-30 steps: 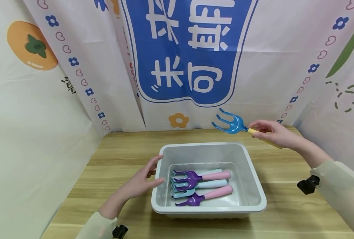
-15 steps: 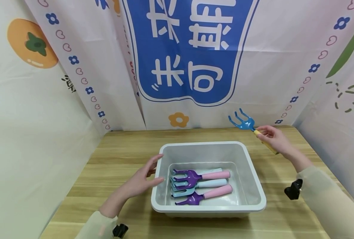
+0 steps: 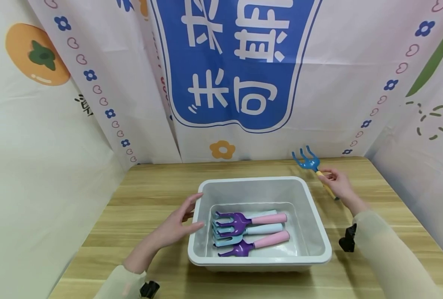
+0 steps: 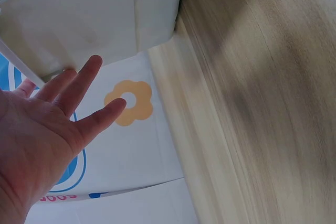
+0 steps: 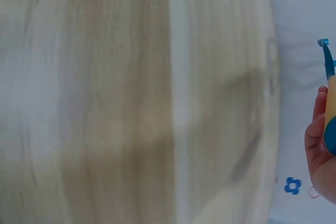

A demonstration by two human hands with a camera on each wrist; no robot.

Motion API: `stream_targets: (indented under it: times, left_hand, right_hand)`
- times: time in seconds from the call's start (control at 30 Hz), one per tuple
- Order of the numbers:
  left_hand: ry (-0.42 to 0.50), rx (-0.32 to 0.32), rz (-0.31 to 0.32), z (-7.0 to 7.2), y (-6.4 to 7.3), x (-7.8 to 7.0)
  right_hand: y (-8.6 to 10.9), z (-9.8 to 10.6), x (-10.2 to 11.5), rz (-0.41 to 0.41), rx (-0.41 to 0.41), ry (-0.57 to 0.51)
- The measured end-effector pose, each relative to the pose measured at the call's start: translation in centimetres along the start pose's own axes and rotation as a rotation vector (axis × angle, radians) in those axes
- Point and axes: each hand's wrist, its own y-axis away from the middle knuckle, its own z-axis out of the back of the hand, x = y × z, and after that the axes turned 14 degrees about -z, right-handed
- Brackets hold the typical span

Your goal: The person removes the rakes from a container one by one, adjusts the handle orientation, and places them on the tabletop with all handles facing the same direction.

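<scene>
My right hand point(image 3: 340, 183) grips the yellow handle of a blue hand fork point(image 3: 311, 163) beyond the bin's back right corner. The fork's three prongs point towards the back wall, and its shadow shows on the table in the right wrist view, where the handle point(image 5: 331, 100) sits at the right edge. My left hand point(image 3: 177, 224) is at the left rim of a grey plastic bin point(image 3: 258, 180), fingers spread and fairly straight. Inside the bin lie purple hand forks point(image 3: 238, 224) with pink handles and light blue hand forks point(image 3: 265, 229), overlapping, handles to the right.
The wooden table point(image 3: 139, 199) runs back to a white printed cloth point(image 3: 146, 137) hung as a wall. Similar cloth closes off the left and right sides. A small black device point(image 3: 348, 238) is at my right wrist.
My right hand has brought the blue hand fork right and down towards the back right of the table, turning its prongs further towards the wall. The left hand and bin stay put.
</scene>
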Motion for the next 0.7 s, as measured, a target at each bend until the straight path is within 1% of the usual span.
stream_targets:
  times: [0.13, 0.23, 0.33, 0.6, 0.7]
  left_hand:
    - [0.0, 0.004, 0.003, 0.0, 0.0, 0.0]
    - [0.0, 0.004, 0.001, 0.0, 0.1, 0.1]
    - [-0.001, -0.002, 0.001, 0.0, 0.1, 0.1]
    - [0.001, 0.004, -0.02, 0.1, 0.1, 0.1]
    - [0.0, 0.004, -0.026, 0.1, 0.1, 0.1]
  right_hand:
    - [-0.5, -0.7, -0.5, -0.056, -0.003, 0.022]
    - [-0.8, -1.1, -0.9, -0.075, 0.004, 0.021]
    - [-0.9, -1.5, -1.1, -0.078, 0.014, 0.024]
    - [-1.1, -2.1, -1.8, -0.085, -0.012, 0.055]
    - [-1.2, -2.2, -2.3, -0.093, -0.009, 0.045]
